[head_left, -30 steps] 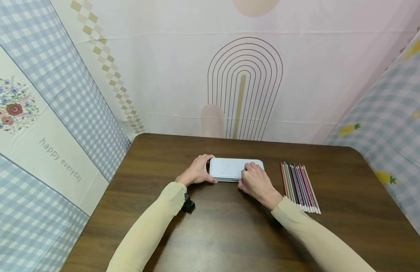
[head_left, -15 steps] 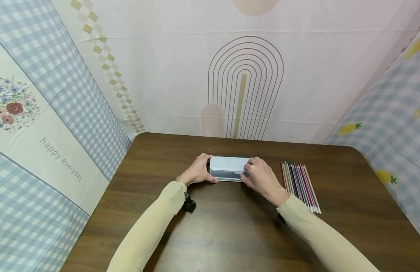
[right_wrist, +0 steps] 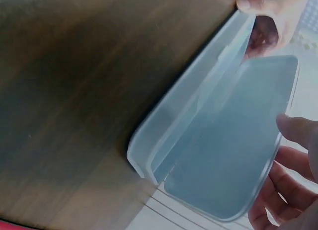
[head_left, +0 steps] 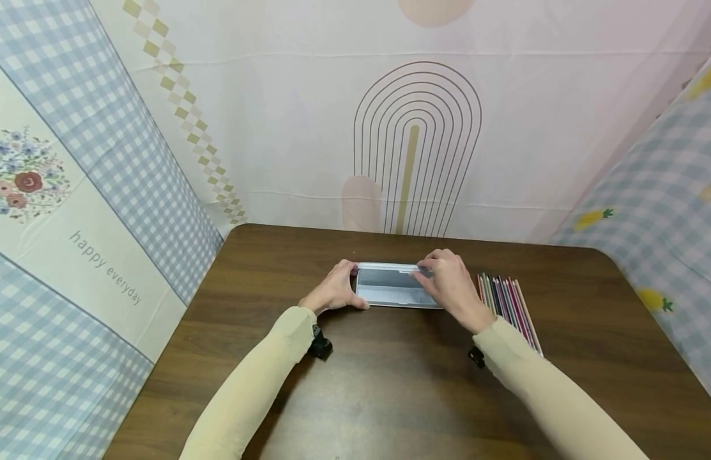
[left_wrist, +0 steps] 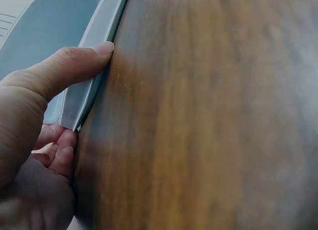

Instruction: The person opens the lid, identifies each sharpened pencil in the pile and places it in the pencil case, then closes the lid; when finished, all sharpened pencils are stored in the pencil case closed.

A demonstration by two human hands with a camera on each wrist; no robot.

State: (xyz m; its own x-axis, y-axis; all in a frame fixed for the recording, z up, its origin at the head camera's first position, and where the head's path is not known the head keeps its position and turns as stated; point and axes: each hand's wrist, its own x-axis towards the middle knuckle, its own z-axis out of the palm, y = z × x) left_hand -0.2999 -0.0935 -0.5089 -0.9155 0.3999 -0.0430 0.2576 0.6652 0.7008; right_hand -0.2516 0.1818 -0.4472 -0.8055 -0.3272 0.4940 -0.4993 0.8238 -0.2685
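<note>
Head view: left hand (head_left: 332, 292) grips case (head_left: 389, 295); right hand (head_left: 450, 282) grips lid (head_left: 389, 266); pencils (head_left: 507, 303) right.

Soft, even light fills the head view, bright on the pale backdrop and dimmer on the dark wooden table (head_left: 389, 383), which carries a faint sheen near the bottom edge. Small soft shadows sit just under the left hand (head_left: 334, 291) and right hand (head_left: 453, 284). Straight lines bow toward the frame edges from the wide lens. In the left wrist view the wood beyond the thumb is smeared and out of focus. The translucent pencil case (right_wrist: 218, 140) by the right fingers looks hazy, with soft edges.
</note>
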